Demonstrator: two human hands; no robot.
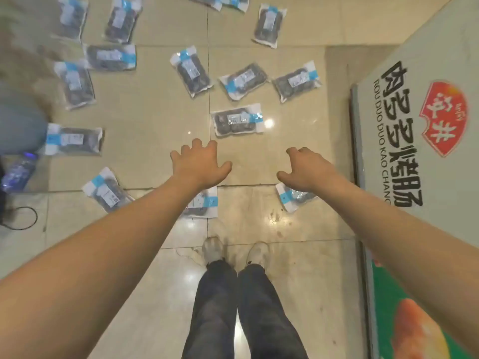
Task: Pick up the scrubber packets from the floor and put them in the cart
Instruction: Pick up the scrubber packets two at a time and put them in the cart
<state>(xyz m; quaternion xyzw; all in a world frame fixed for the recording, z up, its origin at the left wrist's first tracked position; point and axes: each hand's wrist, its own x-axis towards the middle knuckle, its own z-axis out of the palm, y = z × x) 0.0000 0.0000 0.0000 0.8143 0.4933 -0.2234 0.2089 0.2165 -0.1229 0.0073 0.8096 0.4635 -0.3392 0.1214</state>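
The cart is not in view, and the packets along the top edge are cut off by the frame. Two scrubber packets near the feet are partly covered: one under the left forearm, one under the right hand. The rest lie scattered flat on the tiled floor, the nearest just ahead of the left hand. Both hands hold nothing; the left fingers are spread wide, the right loosely curled. Both arms reach straight forward and down, palms toward the floor. A printed panel stands at the right.
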